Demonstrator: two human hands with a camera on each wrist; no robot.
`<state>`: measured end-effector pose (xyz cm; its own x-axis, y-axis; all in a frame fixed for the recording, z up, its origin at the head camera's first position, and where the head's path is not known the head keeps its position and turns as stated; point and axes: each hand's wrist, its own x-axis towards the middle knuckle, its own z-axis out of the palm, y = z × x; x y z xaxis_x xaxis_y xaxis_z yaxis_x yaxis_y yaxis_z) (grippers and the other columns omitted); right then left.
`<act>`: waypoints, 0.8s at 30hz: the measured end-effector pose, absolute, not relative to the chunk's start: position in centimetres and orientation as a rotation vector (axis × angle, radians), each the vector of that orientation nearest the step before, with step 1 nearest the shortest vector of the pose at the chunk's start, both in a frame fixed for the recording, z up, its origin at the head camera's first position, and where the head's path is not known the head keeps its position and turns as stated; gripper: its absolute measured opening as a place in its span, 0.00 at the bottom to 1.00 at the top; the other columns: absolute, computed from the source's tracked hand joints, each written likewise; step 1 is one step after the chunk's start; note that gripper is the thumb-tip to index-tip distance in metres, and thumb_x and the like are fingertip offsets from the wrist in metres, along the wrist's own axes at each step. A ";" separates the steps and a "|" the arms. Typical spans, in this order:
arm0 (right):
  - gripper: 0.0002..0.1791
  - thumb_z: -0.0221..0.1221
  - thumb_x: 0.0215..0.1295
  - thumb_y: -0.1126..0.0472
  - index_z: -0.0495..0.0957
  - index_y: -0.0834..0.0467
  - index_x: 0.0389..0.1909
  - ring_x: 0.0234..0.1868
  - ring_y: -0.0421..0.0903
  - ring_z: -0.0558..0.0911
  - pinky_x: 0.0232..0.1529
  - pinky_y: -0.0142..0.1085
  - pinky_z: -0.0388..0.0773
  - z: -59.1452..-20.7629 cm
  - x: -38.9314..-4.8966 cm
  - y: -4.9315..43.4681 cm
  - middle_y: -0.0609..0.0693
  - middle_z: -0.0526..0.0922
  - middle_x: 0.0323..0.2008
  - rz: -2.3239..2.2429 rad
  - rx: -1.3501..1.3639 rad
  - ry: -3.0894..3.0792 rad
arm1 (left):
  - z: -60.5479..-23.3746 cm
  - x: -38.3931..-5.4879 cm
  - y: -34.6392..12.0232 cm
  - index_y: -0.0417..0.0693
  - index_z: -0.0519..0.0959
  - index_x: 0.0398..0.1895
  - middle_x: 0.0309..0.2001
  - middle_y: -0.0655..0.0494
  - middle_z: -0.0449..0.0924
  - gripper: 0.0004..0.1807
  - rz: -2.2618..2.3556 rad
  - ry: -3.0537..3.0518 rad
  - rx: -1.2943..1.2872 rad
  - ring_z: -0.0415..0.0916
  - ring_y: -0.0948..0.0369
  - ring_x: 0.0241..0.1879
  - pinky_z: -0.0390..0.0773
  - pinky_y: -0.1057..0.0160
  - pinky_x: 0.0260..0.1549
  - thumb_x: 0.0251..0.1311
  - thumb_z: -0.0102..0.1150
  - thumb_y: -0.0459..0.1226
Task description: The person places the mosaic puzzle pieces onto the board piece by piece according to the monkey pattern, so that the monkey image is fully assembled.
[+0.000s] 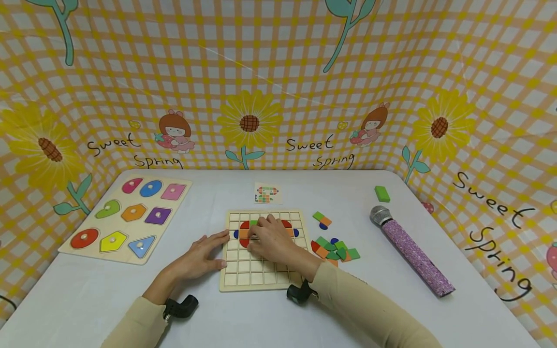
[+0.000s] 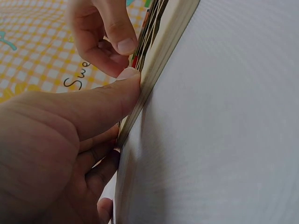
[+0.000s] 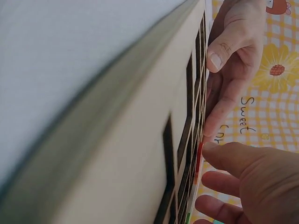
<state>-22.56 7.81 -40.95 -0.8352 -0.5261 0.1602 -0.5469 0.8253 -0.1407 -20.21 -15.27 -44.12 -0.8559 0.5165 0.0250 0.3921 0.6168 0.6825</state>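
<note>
A wooden grid board [image 1: 243, 279] lies flat, with red, orange, green and blue tiles set in its upper rows. My left hand [image 1: 197, 256] rests at the board's left edge, fingers extended and the thumb [image 2: 105, 105] touching the rim. Over the tiles is my right hand [image 1: 271, 239], its fingers bent down to the board. In the right wrist view its thumb [image 3: 233, 156] touches by a red tile [image 3: 199, 156], apart from the other fingers. No tile shows between them; part of the tile pattern is hidden under this hand.
Loose coloured tiles [image 1: 335, 249] lie right of the board, near a joined-looking group [image 1: 322, 220]. A pattern card [image 1: 268, 193] lies behind it. A shape-puzzle board [image 1: 126, 212] is at left; a glittery microphone [image 1: 413, 251] and a green block [image 1: 382, 194] are at right.
</note>
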 end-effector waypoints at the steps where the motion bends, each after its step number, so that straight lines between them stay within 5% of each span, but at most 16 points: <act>1: 0.14 0.65 0.55 0.47 0.83 0.49 0.40 0.37 0.44 0.67 0.37 0.33 0.63 -40.9 -22.5 7.9 0.46 0.78 0.36 0.278 0.853 -2.894 | -44.1 -20.2 -15.3 0.38 0.62 0.68 0.73 0.44 0.53 0.37 1.063 2.663 0.755 0.47 0.44 0.73 0.39 0.37 0.70 0.58 0.62 0.41; 24: 0.14 0.67 0.53 0.52 0.84 0.54 0.39 0.36 0.45 0.67 0.36 0.35 0.62 -40.3 -21.6 17.5 0.49 0.79 0.37 0.449 0.673 -2.823 | -44.1 -20.2 -15.3 0.37 0.61 0.68 0.73 0.43 0.54 0.37 1.049 2.670 0.800 0.48 0.44 0.73 0.41 0.37 0.70 0.58 0.61 0.41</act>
<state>-21.62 17.47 -40.32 -0.8752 -0.4048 0.2649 -0.4670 0.8499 -0.2440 -20.16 -15.33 -44.07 -0.8434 0.5356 0.0423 0.4212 0.6104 0.6709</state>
